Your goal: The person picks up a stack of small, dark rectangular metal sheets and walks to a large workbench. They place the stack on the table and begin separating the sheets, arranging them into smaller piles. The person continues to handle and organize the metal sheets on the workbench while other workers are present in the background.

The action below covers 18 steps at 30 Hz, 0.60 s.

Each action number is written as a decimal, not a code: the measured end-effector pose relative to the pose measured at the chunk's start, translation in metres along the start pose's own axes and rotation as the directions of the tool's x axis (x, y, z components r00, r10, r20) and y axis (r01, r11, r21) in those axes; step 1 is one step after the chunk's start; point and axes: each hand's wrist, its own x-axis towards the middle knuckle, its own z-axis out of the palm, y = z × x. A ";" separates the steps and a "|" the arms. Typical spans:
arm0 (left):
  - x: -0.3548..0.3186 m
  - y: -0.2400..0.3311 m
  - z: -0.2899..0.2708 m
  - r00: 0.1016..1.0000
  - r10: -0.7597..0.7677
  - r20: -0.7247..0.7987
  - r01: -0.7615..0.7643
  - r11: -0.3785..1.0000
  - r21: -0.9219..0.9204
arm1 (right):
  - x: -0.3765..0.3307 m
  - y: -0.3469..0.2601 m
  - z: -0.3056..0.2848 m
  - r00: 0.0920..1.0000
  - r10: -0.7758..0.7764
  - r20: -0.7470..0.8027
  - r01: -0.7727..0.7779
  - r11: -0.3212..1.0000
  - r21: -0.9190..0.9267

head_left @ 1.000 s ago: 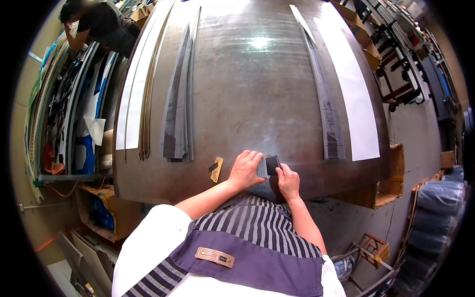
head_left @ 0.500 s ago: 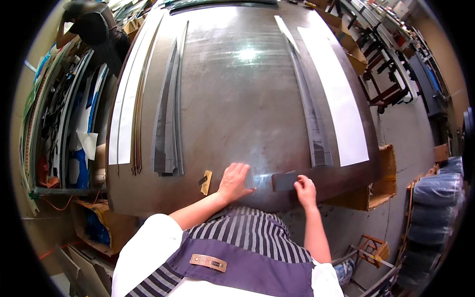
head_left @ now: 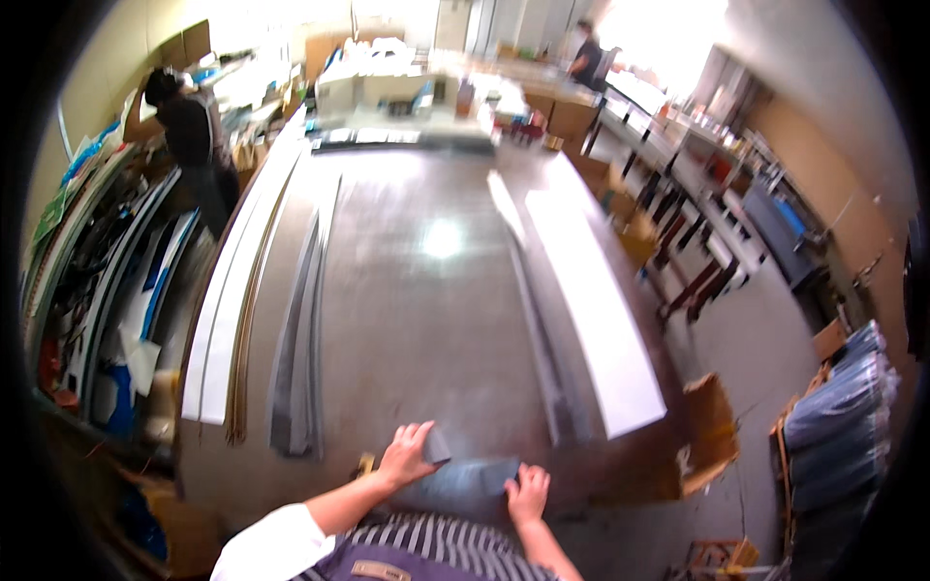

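My left hand (head_left: 407, 455) is closed on a small grey stack of thin rectangular pieces (head_left: 438, 447) at the near edge of the dark table (head_left: 417, 339). To its right, my right hand (head_left: 529, 492) pinches the right end of a dark grey flat rectangular piece (head_left: 496, 474); motion blur softens its outline. The stack and the flat piece are apart. Beside my left wrist, partly hidden by it, lies a small yellowish piece (head_left: 365, 465).
Long dark grey strips (head_left: 295, 378) lie left of centre, with brown strips (head_left: 239, 397) and white strips (head_left: 205, 378) beyond. More dark strips (head_left: 547, 358) and a wide white strip (head_left: 601, 320) lie right. A cardboard box (head_left: 712, 436) adjoins the right edge. Two people work farther off.
The view has tipped upward, bringing the far room into sight and placing the table and hands lower. My hands are slightly closer together, each still holding its grey piece or stack.
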 end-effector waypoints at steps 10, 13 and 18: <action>0.147 -0.040 -0.017 0.918 -0.382 -0.110 0.395 0.908 0.140 | 0.011 -0.026 -0.008 0.987 -0.112 -0.115 0.109 0.994 -0.028; 0.146 -0.059 -0.015 0.875 -0.483 0.019 0.479 0.871 0.108 | 0.012 -0.022 -0.003 0.992 -0.073 -0.108 0.072 0.997 -0.006; 0.105 -0.050 -0.003 0.913 -0.074 -0.401 0.121 0.988 0.095 | 0.008 -0.005 0.015 0.985 0.168 0.026 -0.170 0.977 0.132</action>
